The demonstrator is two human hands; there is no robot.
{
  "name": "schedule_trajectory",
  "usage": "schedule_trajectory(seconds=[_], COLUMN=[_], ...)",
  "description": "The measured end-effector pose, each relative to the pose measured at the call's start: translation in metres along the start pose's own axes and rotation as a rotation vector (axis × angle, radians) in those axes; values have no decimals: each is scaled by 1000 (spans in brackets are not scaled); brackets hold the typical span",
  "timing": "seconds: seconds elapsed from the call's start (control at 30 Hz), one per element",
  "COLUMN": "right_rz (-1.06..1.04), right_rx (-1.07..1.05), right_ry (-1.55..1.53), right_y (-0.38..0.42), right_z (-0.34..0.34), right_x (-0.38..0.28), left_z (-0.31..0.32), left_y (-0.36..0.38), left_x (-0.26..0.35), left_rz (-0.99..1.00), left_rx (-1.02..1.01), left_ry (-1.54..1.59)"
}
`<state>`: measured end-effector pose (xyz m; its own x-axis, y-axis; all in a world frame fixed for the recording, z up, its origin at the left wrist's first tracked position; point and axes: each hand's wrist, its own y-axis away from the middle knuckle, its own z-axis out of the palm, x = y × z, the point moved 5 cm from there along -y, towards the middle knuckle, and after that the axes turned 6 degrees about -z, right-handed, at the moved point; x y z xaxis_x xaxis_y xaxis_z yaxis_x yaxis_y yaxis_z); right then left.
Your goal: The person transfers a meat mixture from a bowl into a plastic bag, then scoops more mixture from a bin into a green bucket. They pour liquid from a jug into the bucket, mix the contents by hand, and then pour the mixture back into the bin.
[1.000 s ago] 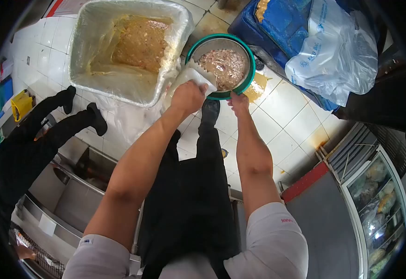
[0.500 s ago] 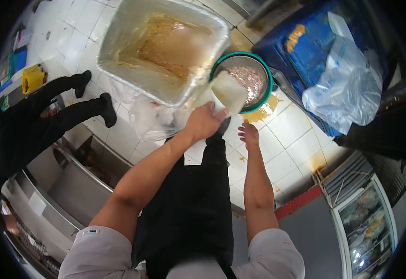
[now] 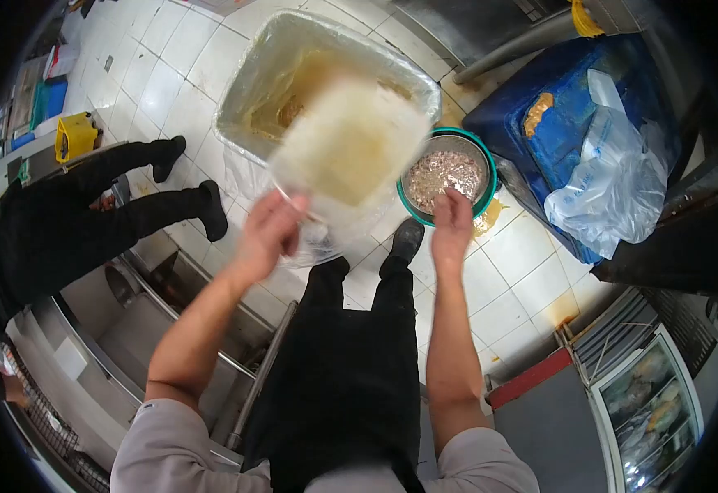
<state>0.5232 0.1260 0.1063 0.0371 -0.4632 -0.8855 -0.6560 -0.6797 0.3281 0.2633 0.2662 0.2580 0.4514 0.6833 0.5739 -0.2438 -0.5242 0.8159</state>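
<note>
My left hand [image 3: 270, 234] grips the rim of a whitish, see-through plastic container [image 3: 359, 152], smeared by motion. The container is raised and tilted, and it hides part of a large bin [image 3: 232, 99] lined with clear plastic, whose inner walls carry yellow-brown residue. To its right, a green-rimmed round basin [image 3: 490, 160] stands on the floor with a metal strainer in it. Wet, pinkish-brown chopped bits [image 3: 449, 171] fill the strainer. Empty, with its fingers extended, my right hand [image 3: 453, 226] overlaps the near edge of the basin in this view.
A blue drum [image 3: 515, 99] topped by a crumpled plastic bag [image 3: 609, 181] stands at the right. Brownish liquid [image 3: 489, 218] has spilled beside the basin. Another person's dark-clad legs [image 3: 149, 205] are at the left, near a metal sink unit [image 3: 141, 308]. A glass-doored fridge [image 3: 651, 411] is lower right.
My left hand has pulled the container left and up, away from the strainer and over the bin. My right hand has shifted slightly toward the basin. The view has shifted a little.
</note>
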Motion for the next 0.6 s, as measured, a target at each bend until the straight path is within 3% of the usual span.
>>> schedule_trajectory(seconds=[0.03, 0.07, 0.13, 0.2, 0.23, 0.3, 0.37, 0.47, 0.6], right_rz=[-106, 4, -188, -61, 1, -11, -14, -14, -51], right_rx=[34, 9, 118, 99, 88, 171, 213, 211, 218], right_ry=[25, 116, 485, 403, 361, 321, 312, 344, 377], right_y=[-1, -2, -8, -13, -15, -14, -16, -16, -19], right_z=[20, 39, 84, 115, 126, 134, 140, 144, 142], right_x=[-25, -43, -33, -35, -32, -31, -27, -24, -32], left_z=[-12, -27, -49, -63, -63, -58, -42, -46, -49], left_y=[-8, -24, -66, -121, -154, -199, -234, -319, -339], left_x=[21, 30, 47, 53, 52, 48, 46, 1, -7], left_rz=[84, 121, 100, 63, 269, 284, -92, 339, -55], left_rx=[50, 133, 160, 178, 106, 34, 46, -103, -91], left_ry=[-20, -57, -247, -582, -770, -1004, -1090, -1463, -1216])
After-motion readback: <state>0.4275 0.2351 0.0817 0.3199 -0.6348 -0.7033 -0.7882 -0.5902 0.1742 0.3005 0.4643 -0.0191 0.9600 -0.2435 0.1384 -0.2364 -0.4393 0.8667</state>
